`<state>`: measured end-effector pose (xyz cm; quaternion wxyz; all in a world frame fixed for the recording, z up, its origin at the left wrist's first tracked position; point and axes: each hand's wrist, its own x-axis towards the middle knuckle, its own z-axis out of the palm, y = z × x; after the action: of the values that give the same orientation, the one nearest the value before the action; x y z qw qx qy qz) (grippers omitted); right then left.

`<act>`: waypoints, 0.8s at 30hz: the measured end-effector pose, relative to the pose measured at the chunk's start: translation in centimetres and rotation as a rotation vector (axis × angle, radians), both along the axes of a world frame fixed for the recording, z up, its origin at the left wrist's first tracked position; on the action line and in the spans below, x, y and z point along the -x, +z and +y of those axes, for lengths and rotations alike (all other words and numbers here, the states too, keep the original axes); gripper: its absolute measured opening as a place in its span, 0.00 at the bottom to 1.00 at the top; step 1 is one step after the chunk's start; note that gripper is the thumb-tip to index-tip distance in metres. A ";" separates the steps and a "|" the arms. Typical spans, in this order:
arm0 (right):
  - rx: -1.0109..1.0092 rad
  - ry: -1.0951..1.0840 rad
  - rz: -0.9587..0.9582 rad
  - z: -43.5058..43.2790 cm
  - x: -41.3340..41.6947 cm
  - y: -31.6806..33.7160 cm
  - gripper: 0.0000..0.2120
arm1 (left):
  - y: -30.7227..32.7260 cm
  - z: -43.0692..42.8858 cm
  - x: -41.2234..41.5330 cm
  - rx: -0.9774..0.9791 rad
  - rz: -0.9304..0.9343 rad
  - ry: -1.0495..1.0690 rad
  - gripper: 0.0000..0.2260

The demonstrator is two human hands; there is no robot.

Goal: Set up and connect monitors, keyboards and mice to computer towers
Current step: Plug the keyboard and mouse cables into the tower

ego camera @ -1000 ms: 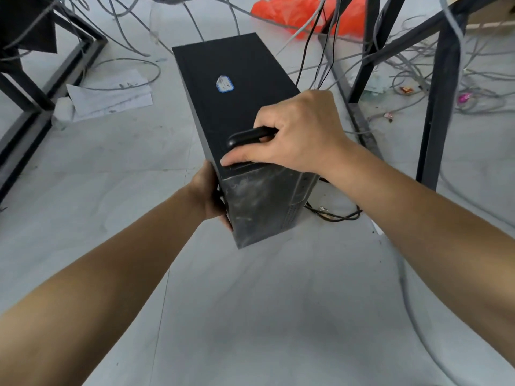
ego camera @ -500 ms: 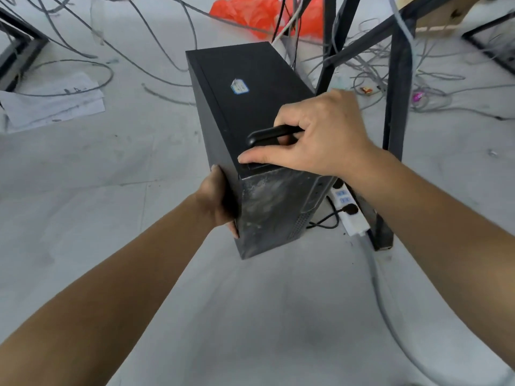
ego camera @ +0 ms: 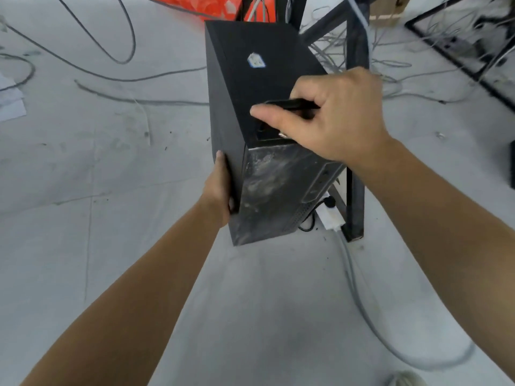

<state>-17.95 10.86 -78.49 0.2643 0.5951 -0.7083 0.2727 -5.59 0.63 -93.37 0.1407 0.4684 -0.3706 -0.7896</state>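
- Pale grey floor (ego camera: 111, 190), dusty and scuffed, fills the view, with dark cables (ego camera: 131, 45) looping across its far part.
- A black computer tower (ego camera: 250, 87) sits in the middle of the view, tilted, with its dusty front face turned toward the camera and its top face up.
- It is held between both hands, just left of a black metal frame leg (ego camera: 355, 190). Whether its lower corner touches the floor I cannot tell.
- The right hand (ego camera: 340, 118) comes from the right onto the top of the tower. Its fingers are curled round a black handle (ego camera: 289, 103) near the front edge, with the thumb laid along the handle's near side.
- The left hand (ego camera: 218, 188) lies against the tower's left side panel at the front edge. Its fingers point straight up along the panel and press on it; the palm side is hidden.
- A small blue and white sticker (ego camera: 255, 60) sits on the top face, beyond the handle.
- A white power strip (ego camera: 330, 218) lies on the floor behind the tower's lower right corner, beside the foot of the frame leg, with a black plug in it.
- A grey cable (ego camera: 359, 296) runs from the strip toward the near right.
- An orange plastic bag (ego camera: 189, 2) lies at the top edge, beyond the tower.
- White papers (ego camera: 9, 107) lie at the far left edge.
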 end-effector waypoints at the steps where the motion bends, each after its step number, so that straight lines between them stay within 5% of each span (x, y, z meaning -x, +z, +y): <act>1: -0.003 -0.007 0.014 -0.3 -0.3 -0.2 0.36 | -0.6 0.7 -0.3 0.027 0.034 0.048 0.28; 13: 0.123 0.006 0.036 -2.2 -0.3 -0.9 0.30 | -5.2 -0.1 0.5 -0.062 0.317 0.208 0.26; 24: 0.137 -0.042 0.047 -2.0 -0.9 -1.1 0.28 | -1.5 0.8 -0.8 0.269 0.113 0.157 0.40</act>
<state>-17.02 8.83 -79.59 0.3267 0.5666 -0.6940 0.3010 -4.77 1.47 -94.88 0.2842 0.4278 -0.4269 -0.7443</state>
